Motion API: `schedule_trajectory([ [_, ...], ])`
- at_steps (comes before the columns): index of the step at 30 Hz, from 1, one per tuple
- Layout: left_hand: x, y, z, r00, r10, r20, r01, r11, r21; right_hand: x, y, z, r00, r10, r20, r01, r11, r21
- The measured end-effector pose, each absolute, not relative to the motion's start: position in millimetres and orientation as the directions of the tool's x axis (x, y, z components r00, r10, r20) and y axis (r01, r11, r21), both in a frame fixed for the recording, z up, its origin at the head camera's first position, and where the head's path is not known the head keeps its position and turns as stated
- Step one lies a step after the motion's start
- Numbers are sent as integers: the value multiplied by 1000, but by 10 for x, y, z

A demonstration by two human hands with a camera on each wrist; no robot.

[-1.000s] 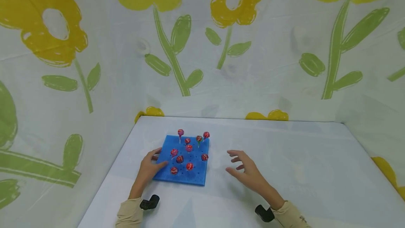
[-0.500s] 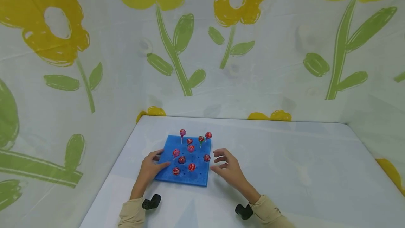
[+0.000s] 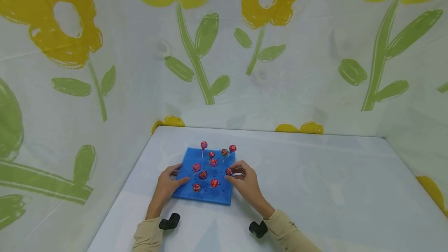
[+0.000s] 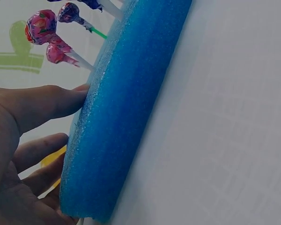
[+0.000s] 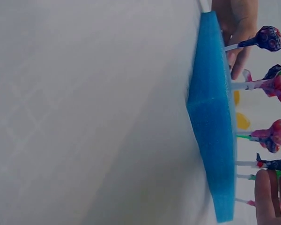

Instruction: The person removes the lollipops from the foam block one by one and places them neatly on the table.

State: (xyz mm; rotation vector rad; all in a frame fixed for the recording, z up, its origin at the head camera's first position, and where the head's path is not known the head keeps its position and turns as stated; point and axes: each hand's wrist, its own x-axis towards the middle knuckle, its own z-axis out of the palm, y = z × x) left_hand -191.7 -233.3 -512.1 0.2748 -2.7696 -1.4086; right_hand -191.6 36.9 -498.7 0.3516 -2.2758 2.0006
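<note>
A square blue foam board (image 3: 210, 194) lies on the white table with several wrapped lollipops stuck in it by their sticks. My left hand (image 3: 167, 184) grips the board's left edge, thumb on its upper face and fingers along its side, as the left wrist view shows. At the board's right edge, my right hand (image 3: 246, 180) pinches the head of a dark red lollipop (image 3: 228, 172) between thumb and fingers. That lollipop's white stick still meets the foam in the right wrist view. Two of the others are a pink-wrapped lollipop (image 3: 204, 145) at the back and a red lollipop (image 3: 214, 183) nearer the front.
The white table (image 3: 315, 182) reaches far to the right of the board. A curtain (image 3: 297, 88) printed with yellow flowers hangs behind it and along the sides. Small holes dot the foam between the lollipops. Each wrist carries a black camera (image 3: 258, 229).
My right hand has moved left from over the table to the board's right edge and closed its fingers on the lollipop there. The left hand keeps its hold on the board.
</note>
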Motion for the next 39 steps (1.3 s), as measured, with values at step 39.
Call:
schedule_trajectory([
  [39, -1908, -2355, -5126, -983, -169, -66, -151, 557, 817, -1892, 454, -4462, -933, -114, 341, -351, 82, -933],
])
